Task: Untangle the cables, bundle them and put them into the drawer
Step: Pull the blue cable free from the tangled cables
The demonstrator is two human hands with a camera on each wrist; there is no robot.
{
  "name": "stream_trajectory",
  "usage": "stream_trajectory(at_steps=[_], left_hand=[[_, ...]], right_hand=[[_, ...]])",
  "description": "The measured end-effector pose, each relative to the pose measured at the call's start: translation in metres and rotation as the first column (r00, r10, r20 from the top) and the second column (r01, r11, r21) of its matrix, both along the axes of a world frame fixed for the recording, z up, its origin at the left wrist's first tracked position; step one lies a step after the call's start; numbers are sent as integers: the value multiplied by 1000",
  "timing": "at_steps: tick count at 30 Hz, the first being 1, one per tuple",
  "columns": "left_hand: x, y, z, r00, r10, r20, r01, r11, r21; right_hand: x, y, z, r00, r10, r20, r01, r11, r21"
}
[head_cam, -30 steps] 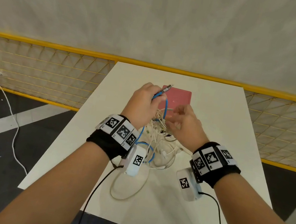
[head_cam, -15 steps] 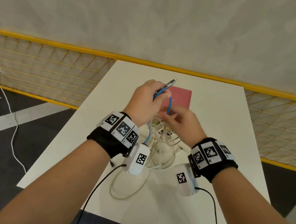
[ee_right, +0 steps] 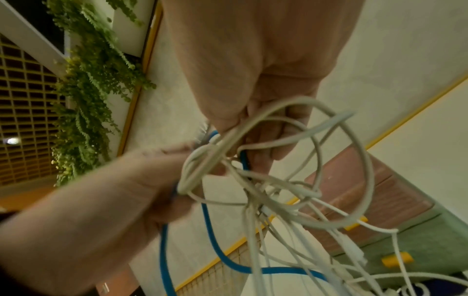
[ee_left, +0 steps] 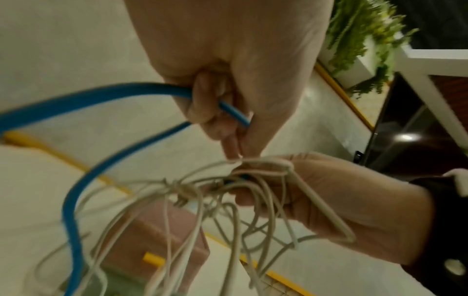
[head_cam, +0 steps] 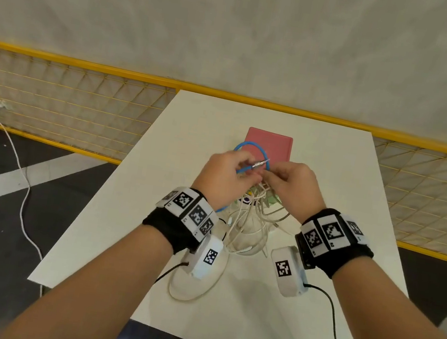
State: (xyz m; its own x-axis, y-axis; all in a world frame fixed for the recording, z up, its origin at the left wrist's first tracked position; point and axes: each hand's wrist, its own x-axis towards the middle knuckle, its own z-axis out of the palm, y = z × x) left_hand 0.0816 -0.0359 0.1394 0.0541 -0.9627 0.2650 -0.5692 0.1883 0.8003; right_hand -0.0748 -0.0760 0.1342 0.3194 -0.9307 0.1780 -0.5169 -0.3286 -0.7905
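Note:
My left hand (head_cam: 241, 172) pinches the blue cable (head_cam: 249, 145) just behind its metal plug (head_cam: 259, 164); the cable arcs in a loop above the hand. In the left wrist view the curled fingers (ee_left: 202, 108) close round the blue cable (ee_left: 76, 102). My right hand (head_cam: 273, 178) touches the left hand and grips loops of the white cable tangle (head_cam: 248, 229), which hangs to the table. The right wrist view shows white cables (ee_right: 303, 180) gathered in its fingers (ee_right: 263, 144). The pink drawer box (head_cam: 269, 143) stands just beyond both hands.
The white table (head_cam: 331, 186) ends at a yellow-railed mesh fence (head_cam: 66, 103) behind. One cream cable loop (head_cam: 191, 293) lies on the near part of the table. A white cord (head_cam: 22, 190) trails over the dark floor on the left.
Both hands have moved up and away from me and closed together. The blue cable's plug, which pointed up and away, now lies level between the hands, with a blue loop arched over the pink box.

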Motion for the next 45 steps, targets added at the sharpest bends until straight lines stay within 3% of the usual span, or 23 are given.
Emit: stream_trajectory(at_steps=[3, 6, 11, 18, 21, 26, 29, 32, 35, 38, 40, 42, 45], left_hand=[[2, -5, -12, 994, -108, -32, 112, 979, 171], [10, -11, -12, 975, -223, -8, 218, 942, 255], [16, -14, -17, 977, -195, 90, 174, 964, 203], [13, -6, -20, 921, -316, 228, 304, 949, 90], [14, -8, -17, 914, -241, 325, 228, 971, 78], [25, -16, -18, 897, -69, 436, 26, 994, 104], [28, -15, -21, 928, -160, 336, 131, 986, 108], [27, -9, -24, 914, -280, 293, 255, 959, 121], [27, -6, -30, 935, -307, 174, 290, 950, 118], [20, -6, -18, 985, -153, -77, 156, 987, 40], [17, -10, -4, 986, -65, -155, 60, 998, -35], [13, -14, 11, 990, -67, -120, 65, 998, -19], [18, -23, 23, 1000, 29, 11, -29, 999, 29]], right_hand=[[1, 1, 0, 996, -6, 92, -2, 997, 79], [-2, 2, -8, 998, 6, 66, -10, 998, 61], [-2, 6, -13, 998, 19, 54, -20, 1000, 20], [-6, -1, -13, 994, -101, -46, 102, 994, 34], [-2, -2, -10, 993, -118, 2, 118, 992, 42], [0, 3, 4, 976, -69, 207, 68, 998, 12], [-5, -6, 5, 979, -132, 155, 140, 989, -44], [-12, -21, 4, 949, -243, 199, 240, 970, 38], [-20, -27, 10, 955, -224, 194, 216, 974, 62], [-16, -18, 19, 980, -109, 167, 103, 994, 43], [-9, -9, 25, 983, -7, 183, 3, 1000, 19], [-2, -1, 35, 975, 85, 205, -73, 995, -62], [0, 2, 56, 931, 65, 359, -8, 987, -157]])
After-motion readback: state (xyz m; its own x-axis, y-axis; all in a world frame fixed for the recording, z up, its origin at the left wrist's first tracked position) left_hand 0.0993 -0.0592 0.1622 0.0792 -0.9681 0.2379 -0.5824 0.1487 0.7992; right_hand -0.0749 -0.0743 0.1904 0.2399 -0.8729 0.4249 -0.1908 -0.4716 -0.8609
